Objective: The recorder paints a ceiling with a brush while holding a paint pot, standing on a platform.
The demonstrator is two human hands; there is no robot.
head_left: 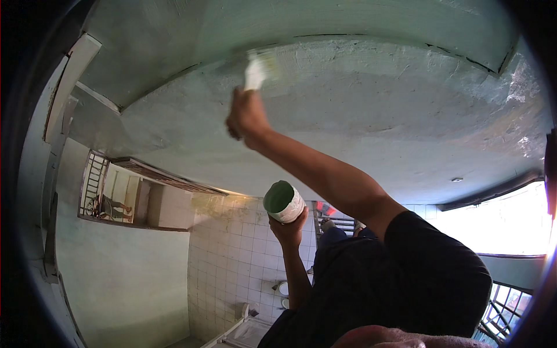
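Observation:
My right hand [249,119] is raised at the end of a stretched arm, closed around the handle of a paintbrush [254,74]. The brush has a pale handle and bristles blurred by motion. Its tip lies against or very near the pale green-grey wall surface [348,104], below a dark crack line; contact cannot be told. Lower down, my left hand [288,229] grips a white paint container [297,206] from beneath and the side. The container tilts with its mouth toward the upper left, and its inside is green.
Under me stands a ladder [348,225] with dark rungs. White square tiles [232,249] lie beyond, with small white containers [283,288] on them. At left is a barred wall opening [94,182]; a bright window [505,223] is at right.

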